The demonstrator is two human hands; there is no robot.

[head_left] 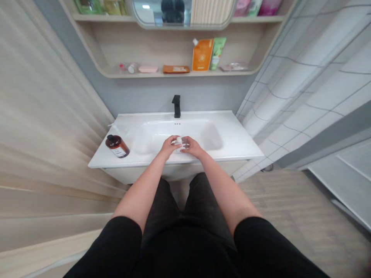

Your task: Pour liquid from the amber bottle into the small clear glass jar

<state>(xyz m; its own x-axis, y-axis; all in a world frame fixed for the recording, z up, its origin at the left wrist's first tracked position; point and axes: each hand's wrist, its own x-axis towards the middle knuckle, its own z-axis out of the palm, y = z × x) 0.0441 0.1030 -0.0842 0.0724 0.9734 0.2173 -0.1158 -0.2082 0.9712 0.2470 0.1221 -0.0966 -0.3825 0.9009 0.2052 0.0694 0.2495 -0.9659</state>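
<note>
Over the front rim of the white sink (216, 133), a small clear bottle with a white top (179, 141) sits between both hands. The fingers of my left hand (168, 147) are curled round its left side. From the other side, my right hand (194, 148) grips it with thumb and fingers. Part of the bottle is hidden by the fingertips, and its contents cannot be made out. Away to the left on the counter stands a brown bottle with a black cap (117, 146). Just behind that is a clear pump bottle with a white pump head (115, 126).
A black faucet (176, 106) rises behind the basin. Above it, a shelf (139, 38) holds an orange pouch (202, 55), a green tube (217, 53), an orange flat packet (176, 69) and a pink bar-shaped item (148, 69). A beige curtain (52, 116) hangs at left; a tiled wall (284, 92) is at right.
</note>
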